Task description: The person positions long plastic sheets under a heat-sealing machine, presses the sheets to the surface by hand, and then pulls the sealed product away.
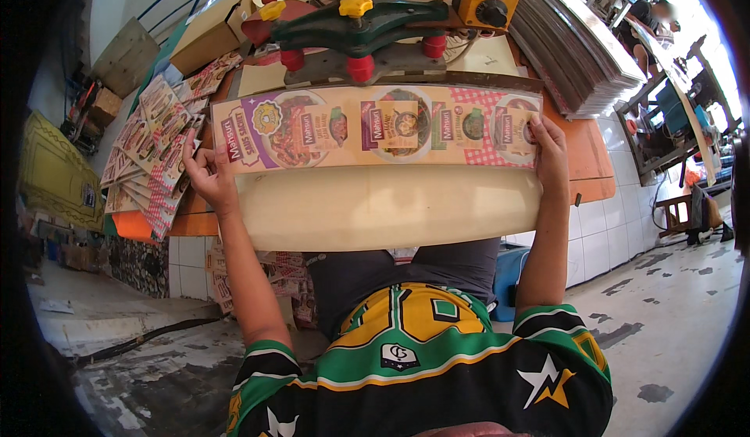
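Note:
A long printed strip [355, 128] with pictures of food bowls and a red checked pattern lies crosswise before me, by the front of a machine. My right hand [550, 146] grips its right end, fingers closed at the edge. At the other end my left hand [211, 170] has its fingers apart and partly curled, the thumb against the strip's left edge. Below the strip, a smooth cream sheet [383, 206] curves down toward my lap. The machine's dark green clamp bar [359, 26] with yellow knobs and red cylinders stands just beyond the strip.
Loose printed strips [152, 144] are piled left of my left hand, near a cardboard box [211, 30]. A yellow control box [488, 3] with a black dial sits at the back right, beside a tall stack of boards [574, 42]. Another person [652, 26] is far right.

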{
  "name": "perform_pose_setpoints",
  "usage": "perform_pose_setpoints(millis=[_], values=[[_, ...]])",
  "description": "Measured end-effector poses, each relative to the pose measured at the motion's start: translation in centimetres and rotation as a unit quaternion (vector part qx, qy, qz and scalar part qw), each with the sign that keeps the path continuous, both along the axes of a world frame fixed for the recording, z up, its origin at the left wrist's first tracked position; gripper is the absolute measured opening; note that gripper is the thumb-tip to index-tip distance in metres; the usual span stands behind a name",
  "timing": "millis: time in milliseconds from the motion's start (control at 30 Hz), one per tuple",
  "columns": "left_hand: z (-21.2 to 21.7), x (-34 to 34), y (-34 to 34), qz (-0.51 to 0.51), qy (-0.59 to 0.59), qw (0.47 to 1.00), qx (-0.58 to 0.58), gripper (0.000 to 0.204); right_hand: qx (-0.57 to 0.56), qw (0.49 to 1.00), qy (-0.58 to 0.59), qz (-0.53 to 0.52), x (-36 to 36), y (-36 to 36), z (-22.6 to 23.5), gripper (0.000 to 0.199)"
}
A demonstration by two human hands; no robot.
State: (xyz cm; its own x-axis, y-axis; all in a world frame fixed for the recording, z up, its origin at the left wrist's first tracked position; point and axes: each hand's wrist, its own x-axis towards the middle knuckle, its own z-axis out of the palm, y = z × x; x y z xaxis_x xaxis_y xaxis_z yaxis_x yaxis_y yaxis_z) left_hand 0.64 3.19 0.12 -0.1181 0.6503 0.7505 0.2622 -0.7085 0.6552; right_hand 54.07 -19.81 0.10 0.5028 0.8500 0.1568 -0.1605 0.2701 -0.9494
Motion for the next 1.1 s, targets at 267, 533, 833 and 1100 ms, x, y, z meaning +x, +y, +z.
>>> perform_pose_setpoints(millis=[267, 533, 833, 1100], values=[[-0.8, -0.9, 0.3, -0.003, -0.031, 0.999, 0.026, 0.055, 0.036, 0.997, -0.052, -0.053, -0.4, -0.2, 0.5, 0.033], [-0.3, -0.7, 0.2, 0.001, -0.024, 1.000, 0.014, 0.053, 0.013, 0.982, -0.156, -0.102, -0.4, 0.0, 0.4, 0.031], [-0.7, -0.8, 1.8, 0.037, 0.035, 0.998, -0.036, 0.049, 0.033, 0.978, -0.178, -0.102, -0.8, 0.2, 0.8, 0.024], [-0.3, -0.5, 1.4, 0.025, 0.019, 0.999, -0.023, 0.042, 0.053, 0.979, -0.182, -0.080, -0.1, 0.4, 0.2, 0.022]])
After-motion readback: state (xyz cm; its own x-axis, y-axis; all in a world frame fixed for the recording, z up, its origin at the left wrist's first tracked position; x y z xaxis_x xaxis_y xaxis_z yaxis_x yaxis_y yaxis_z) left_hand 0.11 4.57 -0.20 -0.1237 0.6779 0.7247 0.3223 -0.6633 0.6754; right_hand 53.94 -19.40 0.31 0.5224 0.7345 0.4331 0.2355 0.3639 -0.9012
